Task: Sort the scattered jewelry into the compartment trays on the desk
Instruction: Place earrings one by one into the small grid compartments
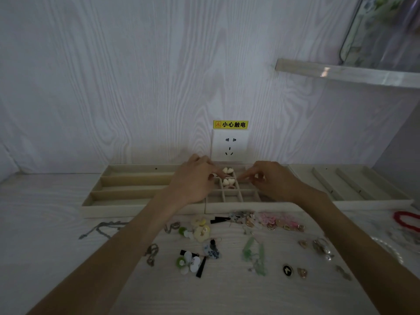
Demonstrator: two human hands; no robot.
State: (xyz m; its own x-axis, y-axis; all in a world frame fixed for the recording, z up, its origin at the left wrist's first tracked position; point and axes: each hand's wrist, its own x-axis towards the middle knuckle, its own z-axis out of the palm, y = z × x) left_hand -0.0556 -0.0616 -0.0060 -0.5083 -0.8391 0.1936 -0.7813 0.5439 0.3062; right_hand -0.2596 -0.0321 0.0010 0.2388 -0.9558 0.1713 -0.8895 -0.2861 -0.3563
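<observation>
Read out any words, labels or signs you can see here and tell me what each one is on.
"小心触电", in black characters beside an orange warning triangle, on the yellow rectangular sticker fixed to the wall just above the white wall socket.
Black oval charm with a white mark on the desk: the mark looks like an arrow or a letter, too small to read.
No other text shows.

Warning sticker above the wall socket

The one readable text is a yellow sticker stuck on the wood-grain wall, touching the top edge of a white wall socket. It carries black Chinese characters, 小心触电, and at its left end a small warning triangle with a lightning mark. Down on the desk, a small black oval charm bears a white mark too small to read. No other lettering, brand or number can be made out.
</observation>
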